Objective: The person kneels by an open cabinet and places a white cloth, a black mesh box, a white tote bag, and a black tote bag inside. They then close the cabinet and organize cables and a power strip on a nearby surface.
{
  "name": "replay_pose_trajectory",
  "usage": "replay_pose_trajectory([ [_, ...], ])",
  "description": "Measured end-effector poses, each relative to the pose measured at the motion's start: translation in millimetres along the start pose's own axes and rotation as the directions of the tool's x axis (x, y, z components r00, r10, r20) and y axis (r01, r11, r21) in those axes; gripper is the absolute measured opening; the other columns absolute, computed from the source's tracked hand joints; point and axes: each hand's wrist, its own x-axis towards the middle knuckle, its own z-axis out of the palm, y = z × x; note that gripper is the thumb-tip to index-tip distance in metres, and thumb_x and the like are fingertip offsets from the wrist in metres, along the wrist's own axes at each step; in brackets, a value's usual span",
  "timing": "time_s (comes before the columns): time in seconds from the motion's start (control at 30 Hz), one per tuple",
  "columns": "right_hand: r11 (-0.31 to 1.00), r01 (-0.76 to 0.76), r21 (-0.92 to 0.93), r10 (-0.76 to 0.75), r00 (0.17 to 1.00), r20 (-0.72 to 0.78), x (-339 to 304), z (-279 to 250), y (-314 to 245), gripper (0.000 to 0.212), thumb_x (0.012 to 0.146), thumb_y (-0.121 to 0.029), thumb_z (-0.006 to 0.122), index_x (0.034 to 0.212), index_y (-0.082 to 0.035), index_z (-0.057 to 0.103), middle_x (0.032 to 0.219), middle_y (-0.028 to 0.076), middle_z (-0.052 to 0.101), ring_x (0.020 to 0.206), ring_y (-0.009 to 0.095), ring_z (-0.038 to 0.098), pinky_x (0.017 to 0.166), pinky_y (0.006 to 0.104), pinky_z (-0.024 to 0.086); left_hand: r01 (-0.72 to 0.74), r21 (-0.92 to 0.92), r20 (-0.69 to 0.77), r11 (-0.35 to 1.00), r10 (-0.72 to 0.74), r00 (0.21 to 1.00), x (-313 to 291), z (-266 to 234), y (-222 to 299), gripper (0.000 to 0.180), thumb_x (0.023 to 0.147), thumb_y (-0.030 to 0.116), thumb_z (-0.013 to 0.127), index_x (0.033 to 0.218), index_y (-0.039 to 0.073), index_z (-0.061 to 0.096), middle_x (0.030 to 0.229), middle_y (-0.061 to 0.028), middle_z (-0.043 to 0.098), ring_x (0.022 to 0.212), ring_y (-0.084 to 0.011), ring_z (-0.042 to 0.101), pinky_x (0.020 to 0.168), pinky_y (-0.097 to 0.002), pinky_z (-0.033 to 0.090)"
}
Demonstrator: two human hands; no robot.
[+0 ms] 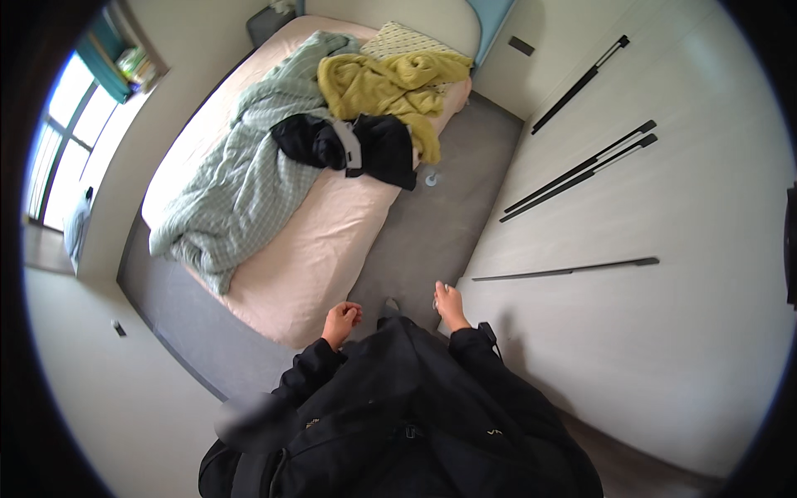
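My left hand (342, 323) hangs over the near right edge of the bed (286, 311), its fingers curled in; nothing shows in it. To its right, my right hand (450, 306) is held above the grey floor, close to the white wardrobe (581, 332). Its fingers are curled too, and a small pale bit shows by them, too tiny to name. Neither hand touches the bed or wardrobe. Farther off on the bed lie a green checked quilt (257, 174), a crumpled yellow blanket (365, 83) and a black garment (386, 149) with a grey band.
Long black handles (581, 170) run along the wardrobe doors at the right. A patterned pillow (403, 40) lies by the headboard (432, 15). On the grey floor (419, 236) between bed and wardrobe sits a small pale object (431, 178). A window (70, 133) is at the left.
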Motion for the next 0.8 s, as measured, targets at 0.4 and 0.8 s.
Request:
replay_pose_trajectory([
  [0.4, 0.903, -0.172, 0.394, 0.235, 0.965, -0.117, 281, -78, -160, 0.032, 0.105, -0.031, 0.059, 0.104, -0.003, 0.074, 0.063, 0.000, 0.053, 0.045, 0.012, 0.046, 0.041, 0.0318, 0.033, -0.022, 0.204, 0.034, 0.979, 0.015, 0.999, 273, 50, 213, 0.020, 0.105, 0.008, 0.057, 0.114, -0.004, 0.071, 0.095, -0.0090, 0.075, 0.079, -0.0160, 0.070, 0.071, -0.0300, 0.055],
  [0.8, 0.966, -0.247, 0.082, 0.260, 0.929, -0.264, 566, -254, -253, 0.030, 0.106, -0.027, 0.056, 0.110, -0.004, 0.075, 0.065, 0.004, 0.059, 0.045, 0.016, 0.050, 0.042, 0.0356, 0.037, -0.232, 0.150, 0.054, 0.961, 0.227, 0.972, 520, 163, 472, 0.020, 0.108, 0.012, 0.060, 0.118, -0.001, 0.071, 0.099, -0.0079, 0.074, 0.084, -0.0137, 0.070, 0.078, -0.0279, 0.057],
])
